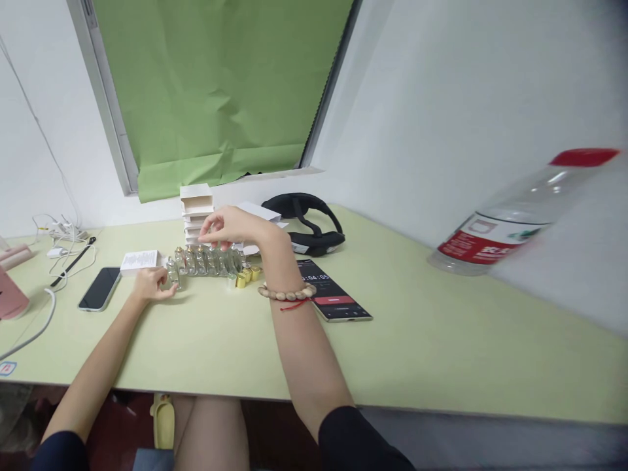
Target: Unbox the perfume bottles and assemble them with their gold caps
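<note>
Small clear glass bottle: upright on the pale yellow-green desk, left end of a row, closed between thumb and fingers of my left hand. Matching row of clear glass bottles: just right of it; above, my right hand, fingers loosely curled, slightly apart. Shiny gold caps: before the row. Stacked white cardboard boxes: behind. Dark-screened phone: left.
</note>
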The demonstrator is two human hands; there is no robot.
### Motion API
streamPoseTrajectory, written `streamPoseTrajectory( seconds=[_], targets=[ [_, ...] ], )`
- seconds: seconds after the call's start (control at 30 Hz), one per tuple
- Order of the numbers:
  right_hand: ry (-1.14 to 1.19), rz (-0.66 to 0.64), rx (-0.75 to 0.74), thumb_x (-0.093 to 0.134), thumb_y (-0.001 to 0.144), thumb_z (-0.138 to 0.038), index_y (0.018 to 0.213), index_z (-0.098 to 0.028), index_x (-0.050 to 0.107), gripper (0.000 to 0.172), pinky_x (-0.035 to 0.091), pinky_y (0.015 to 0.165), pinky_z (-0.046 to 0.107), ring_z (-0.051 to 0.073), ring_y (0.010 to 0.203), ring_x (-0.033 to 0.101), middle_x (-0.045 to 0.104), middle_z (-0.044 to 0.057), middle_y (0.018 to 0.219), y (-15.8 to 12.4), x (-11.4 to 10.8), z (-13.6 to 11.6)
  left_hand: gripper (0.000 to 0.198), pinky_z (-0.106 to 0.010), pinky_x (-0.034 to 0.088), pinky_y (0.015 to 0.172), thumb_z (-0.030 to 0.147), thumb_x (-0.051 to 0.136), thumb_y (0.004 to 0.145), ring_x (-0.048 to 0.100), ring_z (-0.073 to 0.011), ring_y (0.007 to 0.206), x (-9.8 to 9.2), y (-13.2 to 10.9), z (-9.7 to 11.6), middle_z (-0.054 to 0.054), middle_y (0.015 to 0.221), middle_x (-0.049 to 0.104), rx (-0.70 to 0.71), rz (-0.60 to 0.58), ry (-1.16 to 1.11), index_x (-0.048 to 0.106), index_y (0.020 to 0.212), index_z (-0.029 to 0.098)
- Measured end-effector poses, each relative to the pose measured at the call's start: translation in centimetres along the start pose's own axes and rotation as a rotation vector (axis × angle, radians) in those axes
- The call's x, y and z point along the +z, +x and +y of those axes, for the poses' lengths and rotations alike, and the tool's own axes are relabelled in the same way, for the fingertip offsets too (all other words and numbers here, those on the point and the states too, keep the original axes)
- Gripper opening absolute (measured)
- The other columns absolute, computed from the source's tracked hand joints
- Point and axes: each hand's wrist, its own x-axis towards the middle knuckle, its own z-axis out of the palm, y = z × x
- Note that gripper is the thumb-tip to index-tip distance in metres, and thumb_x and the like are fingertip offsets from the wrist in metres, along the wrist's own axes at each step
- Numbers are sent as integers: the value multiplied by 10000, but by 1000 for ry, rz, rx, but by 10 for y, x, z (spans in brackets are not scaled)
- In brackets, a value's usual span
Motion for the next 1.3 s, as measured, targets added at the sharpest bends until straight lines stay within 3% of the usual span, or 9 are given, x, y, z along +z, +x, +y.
streamPoseTrajectory(
  seconds=[0.17, 0.3, 0.4, 0.5, 0.6, 0.77, 0.93, 1.07, 1.3],
  targets=[
    [-67, 68, -17, 650, 811, -292, 896, -125, 720, 200, 450, 541, 258, 89, 480, 540, 666, 44, 662, -3, 1, -6, 400, -233, 302, 492, 504, 552, 719, 397, -90, 435, 5, 0, 3, 13, 438, 462, -59, 25, 54, 407, 498, 203],
    [-153, 82, -74, 606, 833, -298, 897, -133, 716, 209, 403, 562, 241, 79, 490, 505, 650, 19, 667, 5, 16, 0, 382, -235, 317, 504, 484, 565, 717, 422, -95, 443, 7, -2, -2, 9, 444, 481, -112, 9, 53, 438, 496, 199],
    [-285, 80, -112, 601, 824, -297, 823, -148, 719, 190, 337, 560, 226, 98, 580, 511, 649, 18, 710, 9, 34, 20, 384, -239, 326, 517, 476, 563, 732, 435, -99, 449, 7, -2, -4, 3, 448, 494, -144, 20, 51, 454, 492, 196],
    [-397, 165, -68, 581, 828, -258, 855, -175, 729, 171, 300, 579, 227, 113, 634, 524, 662, 18, 738, 3, 50, 50, 400, -243, 326, 525, 470, 550, 762, 442, -103, 456, 10, 0, -4, -4, 454, 503, -178, 37, 51, 461, 485, 194],
    [-368, 252, -43, 542, 856, -309, 885, -185, 728, 225, 302, 582, 229, 131, 640, 539, 658, 23, 712, -13, 57, 81, 403, -247, 311, 522, 471, 546, 783, 454, -114, 467, 12, 2, -4, -10, 469, 517, -236, 28, 64, 477, 498, 195],
    [-271, 364, 28, 528, 847, -370, 868, -186, 716, 263, 343, 601, 237, 146, 660, 558, 670, 29, 737, -35, 54, 115, 354, -243, 291, 511, 539, 537, 798, 489, -137, 488, 10, 5, -4, 16, 500, 517, -317, -6, 52, 575, 703, 200],
    [-304, 547, 124, 501, 871, -380, 930, -213, 712, 276, 358, 625, 250, 165, 706, 589, 687, 34, 777, -38, 49, 127, 402, -235, 283, 513, 575, 495, 844, 510, -150, 489, 5, 4, -4, 61, 479, 473, -349, -42, 30, 583, 975, 206],
    [-323, 647, 208, 478, 888, -382, 959, -211, 717, 303, 367, 643, 264, 197, 775, 622, 713, 61, 841, -38, 45, 128, 399, -236, 294, 523, 571, 490, 861, 503, -146, 486, 2, 1, -7, 64, 487, 463, -333, -44, 25, 592, 991, 207],
    [-331, 642, 356, 498, 873, -349, 958, -222, 729, 277, 380, 649, 289, 227, 818, 643, 719, 64, 844, -36, 41, 133, 400, -236, 292, 516, 572, 490, 854, 481, -141, 485, 3, 2, -12, 57, 480, 451, -365, -50, 18, 627, 919, 202]
  ],
)
